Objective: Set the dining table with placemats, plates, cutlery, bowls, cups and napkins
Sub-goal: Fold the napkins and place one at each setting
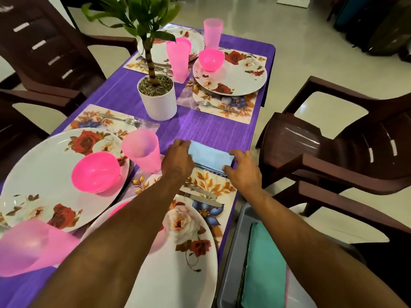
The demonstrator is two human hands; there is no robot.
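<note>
both forearms over near plate (178,274), left hand (178,161) and right hand (243,168) pinching blue napkin (210,157)

Both forearms bare, extended forward, converging slightly. Left hand (178,160) palm down, knuckles up, fingers curled on the left end of the napkin (209,157). Right hand (243,168) palm down, thumb and fingers spread, pinching the napkin's right end. Wrists roughly level, hands apart.

One head-worn wide-angle view looks forward and steeply down along the worktop (124,92) from its near end, close above both forearms; beyond the fingers (229,168) the worktop's far end and the floor show.
</note>
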